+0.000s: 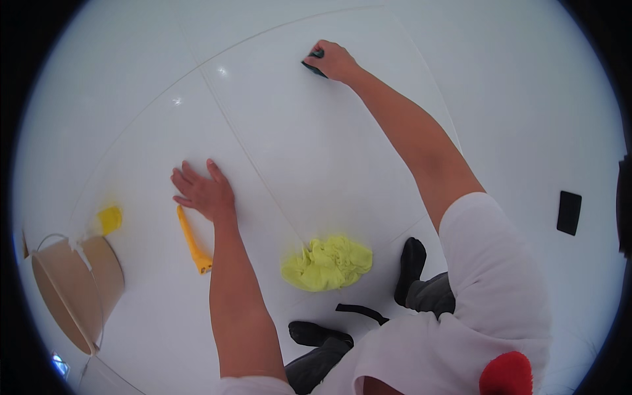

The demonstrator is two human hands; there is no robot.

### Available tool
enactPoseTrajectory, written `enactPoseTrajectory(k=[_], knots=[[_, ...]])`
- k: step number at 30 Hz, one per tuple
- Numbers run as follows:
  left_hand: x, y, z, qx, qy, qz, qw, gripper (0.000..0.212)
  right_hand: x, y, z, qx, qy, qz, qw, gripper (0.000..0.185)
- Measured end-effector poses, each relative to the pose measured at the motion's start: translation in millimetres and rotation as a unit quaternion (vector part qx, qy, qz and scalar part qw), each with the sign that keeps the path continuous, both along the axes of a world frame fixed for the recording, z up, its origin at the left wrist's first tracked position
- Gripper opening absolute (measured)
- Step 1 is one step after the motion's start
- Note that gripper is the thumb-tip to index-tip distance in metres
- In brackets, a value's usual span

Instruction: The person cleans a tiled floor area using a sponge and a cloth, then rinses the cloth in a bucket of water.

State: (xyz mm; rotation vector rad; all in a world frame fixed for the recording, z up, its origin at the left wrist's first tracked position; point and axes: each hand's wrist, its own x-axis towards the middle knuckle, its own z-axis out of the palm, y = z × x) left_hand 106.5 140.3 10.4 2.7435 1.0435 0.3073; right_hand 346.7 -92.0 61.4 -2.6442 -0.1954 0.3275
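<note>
White tiles (306, 163) with thin joint lines cover the floor before me. Far out in front, my right hand (332, 61) grips a dark green scouring pad (315, 66) pressed against the tile. My left hand (205, 190) rests palm down on the floor with its fingers spread, holding nothing. Just behind its fingers lies a yellow-orange handled tool (190, 239), its near end partly hidden by my left forearm. A crumpled yellow-green cloth (328, 264) sits on the tiles between my arms, close to my feet.
A beige bucket (106, 261) with a wire handle stands at the left. Beside it is a yellow object (109, 219), its kind unclear. A flat black object (569, 213) lies far right. My black-socked feet (316, 334) and a black strap (363, 311) are near the cloth.
</note>
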Motion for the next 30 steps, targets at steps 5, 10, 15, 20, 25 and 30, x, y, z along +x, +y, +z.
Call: enactPoseTrajectory(k=[5, 10, 15, 20, 25, 30], knots=[[4.8, -7.5, 1.6, 0.003, 0.06, 0.004, 0.998, 0.056, 21.4, 20.0, -12.8, -0.025, 0.091, -0.008, 0.996, 0.038], [3.3, -1.4, -0.4, 0.016, 0.079, 0.011, 0.997, 0.058, 24.3, 34.1, -12.9, -0.061, 0.088, 0.009, 0.994, 0.037], [10.8, -5.3, 0.7, 0.014, 0.069, 0.005, 0.998, 0.058, 46.8, 44.3, -4.3, -0.074, 0.11, -0.016, 0.991, 0.038], [3.9, 1.4, -0.2, 0.018, 0.084, 0.016, 0.996, 0.057, 16.9, 44.4, -16.8, -0.081, 0.098, -0.007, 0.992, 0.041], [10.5, -6.2, 1.4, 0.019, 0.057, -0.008, 0.998, 0.057, 58.4, 50.9, -11.5, -0.085, 0.101, -0.024, 0.991, 0.048], [5.6, 0.6, -0.5, 0.026, 0.078, 0.006, 0.997, 0.057, 27.9, 38.3, -15.6, -0.116, 0.117, 0.037, 0.986, 0.047]])
